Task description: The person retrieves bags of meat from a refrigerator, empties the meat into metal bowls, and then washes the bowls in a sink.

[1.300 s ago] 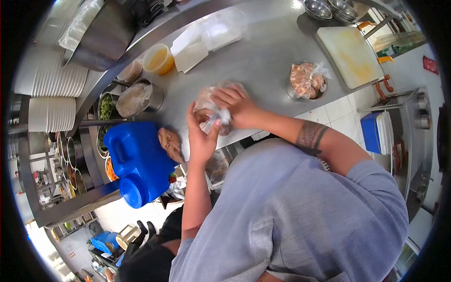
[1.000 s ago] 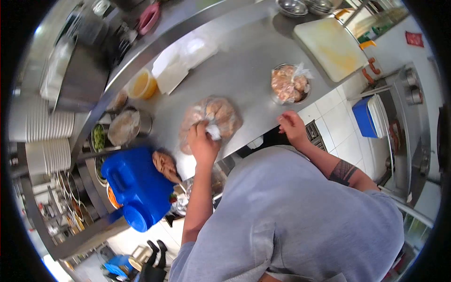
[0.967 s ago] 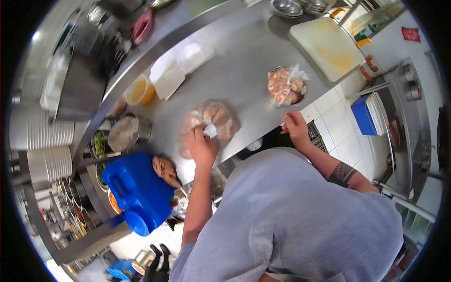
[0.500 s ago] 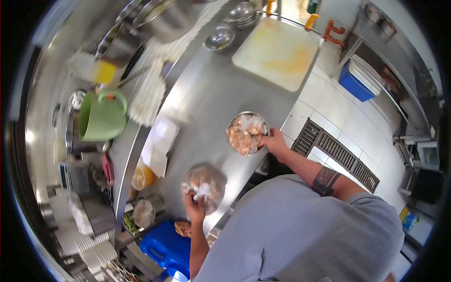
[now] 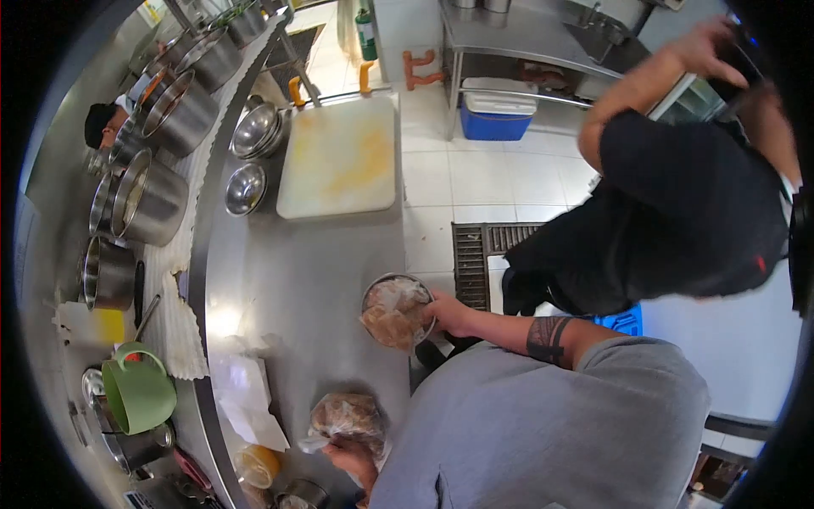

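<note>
My right hand (image 5: 449, 314) is closed on the rim of a round metal bowl (image 5: 367, 293) at the steel counter's near edge. Pale pinkish-orange pieces, which look like raw meat, fill the bowl together with clear plastic (image 5: 397, 297). Lower down, my left hand (image 5: 352, 460) grips a clear plastic bag (image 5: 346, 417) of similar brownish-pink pieces. Some of its fingers are hidden by the bag, which rests on or just above the counter.
A stained white cutting board (image 5: 339, 161) and small metal bowls (image 5: 246, 188) lie at the counter's far end. Pots (image 5: 151, 199) and a green jug (image 5: 140, 390) line the left shelf. A person in black (image 5: 670, 195) stands close on the right, arms raised.
The view has turned, so the counter now runs more upright in it. A person in black has come into view on the right. Both hands still hold the bowl and bag.
</note>
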`<state>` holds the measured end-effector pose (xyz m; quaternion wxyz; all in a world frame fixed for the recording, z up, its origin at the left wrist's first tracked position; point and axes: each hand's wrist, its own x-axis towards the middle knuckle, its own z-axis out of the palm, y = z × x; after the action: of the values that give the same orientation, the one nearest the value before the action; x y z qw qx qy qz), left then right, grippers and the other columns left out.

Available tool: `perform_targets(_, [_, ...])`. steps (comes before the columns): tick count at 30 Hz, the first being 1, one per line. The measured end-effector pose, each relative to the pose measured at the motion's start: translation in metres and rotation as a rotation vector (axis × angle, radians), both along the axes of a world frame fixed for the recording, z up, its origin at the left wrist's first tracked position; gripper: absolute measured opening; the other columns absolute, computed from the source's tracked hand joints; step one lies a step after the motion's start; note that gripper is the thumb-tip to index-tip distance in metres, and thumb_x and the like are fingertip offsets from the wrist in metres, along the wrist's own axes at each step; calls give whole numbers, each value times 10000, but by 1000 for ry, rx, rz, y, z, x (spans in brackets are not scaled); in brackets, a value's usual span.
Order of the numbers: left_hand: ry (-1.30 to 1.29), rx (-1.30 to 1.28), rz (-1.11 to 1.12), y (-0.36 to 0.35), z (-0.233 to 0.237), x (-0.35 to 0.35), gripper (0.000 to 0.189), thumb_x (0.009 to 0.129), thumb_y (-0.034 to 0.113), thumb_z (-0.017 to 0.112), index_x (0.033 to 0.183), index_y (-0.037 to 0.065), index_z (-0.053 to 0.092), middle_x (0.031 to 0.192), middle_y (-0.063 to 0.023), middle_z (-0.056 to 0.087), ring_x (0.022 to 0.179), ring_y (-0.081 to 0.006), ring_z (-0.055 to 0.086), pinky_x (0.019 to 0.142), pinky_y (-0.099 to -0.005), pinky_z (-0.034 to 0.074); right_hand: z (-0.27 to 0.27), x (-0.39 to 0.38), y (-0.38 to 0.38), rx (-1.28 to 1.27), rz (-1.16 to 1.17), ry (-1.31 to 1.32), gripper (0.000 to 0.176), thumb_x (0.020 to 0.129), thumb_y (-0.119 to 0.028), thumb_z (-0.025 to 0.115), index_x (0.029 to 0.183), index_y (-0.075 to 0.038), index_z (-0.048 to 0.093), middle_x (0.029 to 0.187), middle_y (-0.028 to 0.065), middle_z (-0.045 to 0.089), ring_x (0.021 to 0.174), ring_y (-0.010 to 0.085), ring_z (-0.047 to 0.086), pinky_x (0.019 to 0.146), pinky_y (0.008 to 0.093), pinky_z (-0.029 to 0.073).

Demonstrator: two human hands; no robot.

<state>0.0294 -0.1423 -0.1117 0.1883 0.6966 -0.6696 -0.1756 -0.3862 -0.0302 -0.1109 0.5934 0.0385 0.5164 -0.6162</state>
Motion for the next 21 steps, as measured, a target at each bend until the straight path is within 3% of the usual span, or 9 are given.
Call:
perform_targets(4, [138, -43, -372, -59, 21, -28, 405, 1033, 310, 600, 954, -87, 605, 829, -254, 654, 772, -438, 610, 731, -490, 477, 23, -12, 43, 29, -183, -18, 547, 723, 44, 539, 1253, -83, 589, 1006, 72, 617, 881, 250, 635, 775, 441, 567])
perform_targets(6, [468, 112, -486, -63, 62, -52, 351, 1006, 255, 652, 944, -87, 602, 827, -179, 649, 760, -288, 591, 707, -438, 472, 10, -9, 80, 26, -278, -17, 466, 724, 38, 544, 1180, -45, 598, 952, 83, 601, 836, 263, 616, 764, 455, 565])
perform_targets(7, [286, 164, -502, -65, 78, -61, 221, 967, 133, 680, 958, -80, 619, 847, -105, 646, 801, -185, 571, 729, -383, 477, 17, -8, 96, 64, -330, -41, 457, 726, 36, 548, 1178, -24, 588, 965, 99, 601, 869, 282, 630, 788, 487, 575])
perform_targets(10, [556, 288, -442, -55, 82, -97, 126, 939, 43, 664, 988, -71, 637, 879, -73, 655, 806, -168, 577, 765, -350, 486, 14, -7, 144, 105, -495, -130, 458, 736, 26, 555, 1194, 28, 546, 1034, 157, 616, 980, 359, 665, 887, 605, 580])
perform_targets(13, [567, 370, -572, -32, 138, -162, 82, 936, -7, 637, 1003, -52, 647, 889, -44, 645, 816, -139, 576, 785, -311, 485, -110, -10, 227, 57, -410, 282, 474, 751, 8, 549, 1223, 30, 522, 1108, 189, 638, 1000, 394, 678, 909, 628, 580])
perform_targets(14, [518, 346, -628, -24, 148, -180, 62, 942, -3, 634, 990, -42, 644, 885, -43, 641, 819, -130, 576, 780, -305, 483, -74, -21, 238, 90, -711, -143, 490, 752, -4, 554, 1241, 19, 526, 1089, 182, 646, 988, 383, 685, 871, 608, 603])
perform_targets(16, [438, 360, -782, -15, 159, -219, 218, 977, 89, 623, 1136, -58, 649, 997, -132, 717, 881, -191, 632, 827, -368, 506, -46, -35, 272, 121, -821, -74, 483, 756, -15, 559, 1237, 18, 530, 1066, 177, 654, 968, 371, 692, 847, 585, 618])
perform_targets(18, [399, 376, -860, 28, 197, -283, 45, 937, -4, 655, 919, -14, 615, 878, -34, 634, 799, -106, 556, 739, -288, 468, -49, -53, 313, 105, -899, -86, 477, 757, -15, 557, 1232, 19, 532, 1066, 178, 656, 967, 366, 695, 850, 578, 619])
perform_targets(21, [594, 424, -965, 67, 172, -369, 55, 926, -2, 674, 939, -25, 627, 882, -28, 634, 784, -102, 547, 723, -275, 456, -44, -83, 373, 35, -1044, -106, 469, 755, -15, 553, 1222, 23, 542, 1076, 182, 660, 979, 359, 697, 864, 563, 616])
